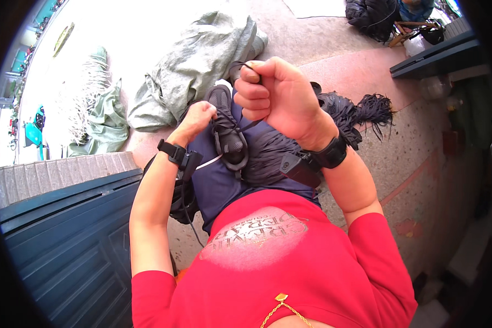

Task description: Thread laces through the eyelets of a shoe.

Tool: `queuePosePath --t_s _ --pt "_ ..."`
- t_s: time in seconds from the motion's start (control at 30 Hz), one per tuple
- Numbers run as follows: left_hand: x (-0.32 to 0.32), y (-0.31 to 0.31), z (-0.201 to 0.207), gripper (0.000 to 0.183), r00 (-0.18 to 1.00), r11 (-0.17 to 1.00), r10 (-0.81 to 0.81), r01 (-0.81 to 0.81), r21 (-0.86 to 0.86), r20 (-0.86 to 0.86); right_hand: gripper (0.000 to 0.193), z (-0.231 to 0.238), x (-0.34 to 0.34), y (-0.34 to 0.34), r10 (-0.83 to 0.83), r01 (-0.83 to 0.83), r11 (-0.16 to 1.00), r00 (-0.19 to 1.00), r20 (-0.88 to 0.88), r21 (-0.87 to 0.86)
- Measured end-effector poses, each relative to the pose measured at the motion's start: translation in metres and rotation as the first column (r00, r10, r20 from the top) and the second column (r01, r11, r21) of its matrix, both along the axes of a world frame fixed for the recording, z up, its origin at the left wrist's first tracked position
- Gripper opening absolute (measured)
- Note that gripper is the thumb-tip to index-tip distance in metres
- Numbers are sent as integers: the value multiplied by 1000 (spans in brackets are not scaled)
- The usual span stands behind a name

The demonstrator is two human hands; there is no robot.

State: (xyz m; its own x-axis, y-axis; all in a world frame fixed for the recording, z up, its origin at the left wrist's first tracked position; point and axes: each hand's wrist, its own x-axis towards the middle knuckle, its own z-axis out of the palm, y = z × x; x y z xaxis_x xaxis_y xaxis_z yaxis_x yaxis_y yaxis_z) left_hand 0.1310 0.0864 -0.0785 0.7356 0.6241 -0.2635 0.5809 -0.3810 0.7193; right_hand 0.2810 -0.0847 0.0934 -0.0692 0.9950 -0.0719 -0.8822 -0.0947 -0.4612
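Observation:
A black sneaker (233,147) lies on my lap over dark blue trousers (218,183), its laces running across the top. My right hand (284,98) is raised above and to the right of it, closed on a black shoelace (252,68) pinched between thumb and forefinger. Against the shoe's left side, my left hand (199,119) has its fingers curled together; what they hold, if anything, is hidden. A thick bundle of black laces (270,156) lies across my lap just right of the sneaker.
More black strands (374,109) spread out on the right. Beyond my knees lies a grey-green woven sack (188,65). A green sack (108,120) with white strands (87,90) is at far left. A blue panelled door (76,235) stands at my left; black bags (372,19) sit far right.

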Motion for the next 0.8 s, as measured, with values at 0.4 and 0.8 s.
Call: queuePosePath --t_s 0.4,0.8 --pt "33 -23 17 18 956 809 -291 272 -521 48 24 93 -2 -4 256 -259 952 966 41 163" --pt "21 -20 46 30 939 823 -340 266 -501 -59 23 104 37 -26 -4 -21 968 995 99 249"
